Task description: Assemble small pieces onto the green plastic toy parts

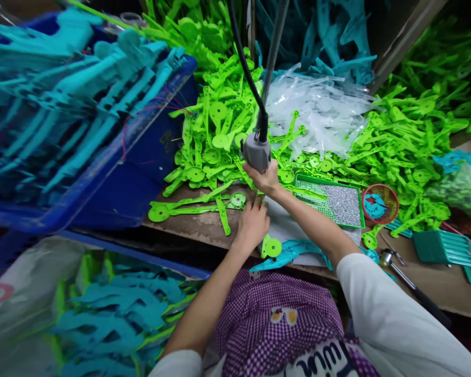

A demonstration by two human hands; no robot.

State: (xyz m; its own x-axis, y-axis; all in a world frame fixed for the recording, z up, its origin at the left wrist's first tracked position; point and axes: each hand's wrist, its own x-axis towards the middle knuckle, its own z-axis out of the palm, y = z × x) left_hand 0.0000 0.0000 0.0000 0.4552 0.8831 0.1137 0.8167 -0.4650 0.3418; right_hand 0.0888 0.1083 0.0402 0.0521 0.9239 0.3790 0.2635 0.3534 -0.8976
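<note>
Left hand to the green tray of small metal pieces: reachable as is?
Probably not directly: the right forearm crosses between the left hand and the green tray, seemingly blocking the straight path.

Crate [153, 157] at left of desk [435, 283]; power tool [258, 153] between crate and tray [311, 190]; small pieces [343, 204] in tray; basket [395, 201] just right of tray; heaped parts [220, 112] behind.

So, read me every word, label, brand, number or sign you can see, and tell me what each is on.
"Twin": on the apron, large dark letters on a white patch, cut by the picture's bottom edge.
Blue bin: a small dark mark on its side, too blurred to read.
Pale sack: part of a red mark, no readable letters.
Tool: no readable text.
</note>
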